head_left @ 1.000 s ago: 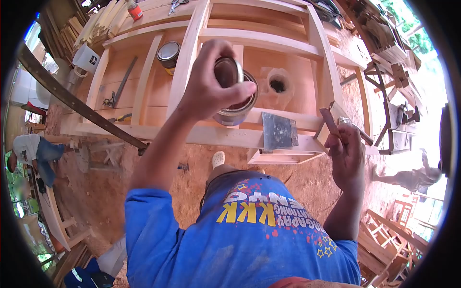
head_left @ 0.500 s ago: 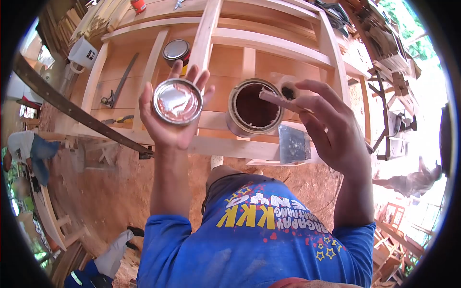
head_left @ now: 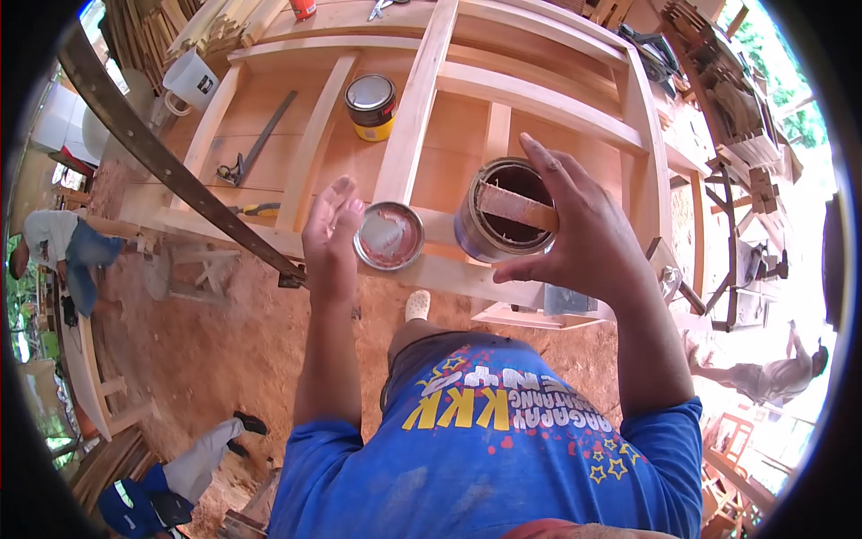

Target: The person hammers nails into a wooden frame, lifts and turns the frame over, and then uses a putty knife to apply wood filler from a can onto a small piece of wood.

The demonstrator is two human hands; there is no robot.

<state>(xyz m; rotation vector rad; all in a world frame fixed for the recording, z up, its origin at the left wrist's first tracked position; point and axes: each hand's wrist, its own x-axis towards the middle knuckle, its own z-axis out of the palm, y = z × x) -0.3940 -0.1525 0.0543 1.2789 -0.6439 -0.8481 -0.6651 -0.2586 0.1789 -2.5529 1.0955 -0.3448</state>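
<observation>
- Lid (head_left: 388, 235) has left the left palm since half a second ago and now lies inside-up on a rail of the wooden frame (head_left: 422, 108).
- left hand (head_left: 330, 241) open, fingers spread, just beside lid.
- right hand (head_left: 579, 238) grips stick (head_left: 516, 206), which lies across the mouth of the open can (head_left: 474, 235).
- open can stands on same rail, right of lid.
- closed tin (head_left: 370, 106) farther back; white mug (head_left: 190, 81) far left.

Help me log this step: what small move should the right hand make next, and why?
Probably tip the stick down into the can to stir: the lid is off, lying on the frame by the open left hand, and the right hand holds the stick across the can's open mouth.
</observation>
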